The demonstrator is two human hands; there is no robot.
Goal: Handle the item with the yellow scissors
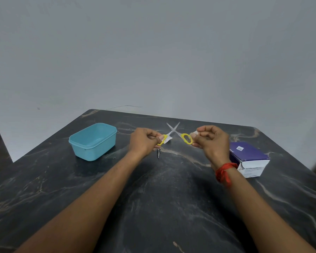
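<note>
I see the yellow-handled scissors [173,133] held above the dark marble table [153,207], just above frame centre, blades spread wide in an X. My left hand [144,141] pinches the left loop with curled fingers; my right hand [211,138] pinches the right loop likewise. A thin metal tool [159,153] lies just below the left hand. The blue tub [93,141] stands well apart at left, the purple box [249,158] near the table's right edge. Bare tabletop spreads across the lower frame.

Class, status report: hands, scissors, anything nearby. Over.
Left hand and right hand each grip a yellow handle. Scissors spread wide open above table. Blue tub left, purple box right.
</note>
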